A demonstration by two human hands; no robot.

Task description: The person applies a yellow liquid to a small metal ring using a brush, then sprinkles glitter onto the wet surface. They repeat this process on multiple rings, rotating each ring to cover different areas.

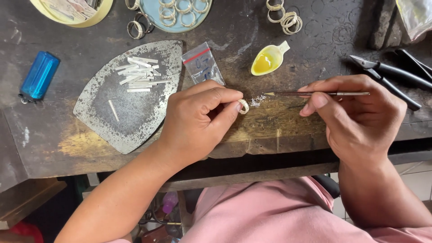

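Scarred dark workbench [279, 121], left fingers [227, 96] pinching ring [243, 106], right fingers [317, 100] gripping thin pick [315, 93], perhaps solder grains [257, 101]

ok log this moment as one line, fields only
left hand: pinches metal ring on bench edge | right hand: holds thin pointed tool, tip near white powder | nearby: yellow spoon dish

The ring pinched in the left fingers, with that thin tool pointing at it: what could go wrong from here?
1. The ring is held only by the left hand fingertips at the bench edge; a slip could drop it off the front.
2. The pointed tool in the right hand aims toward those fingertips; a jab seems possible.
3. The small spoon-shaped dish of yellow liquid sits just behind the work; a stray move might tip it.
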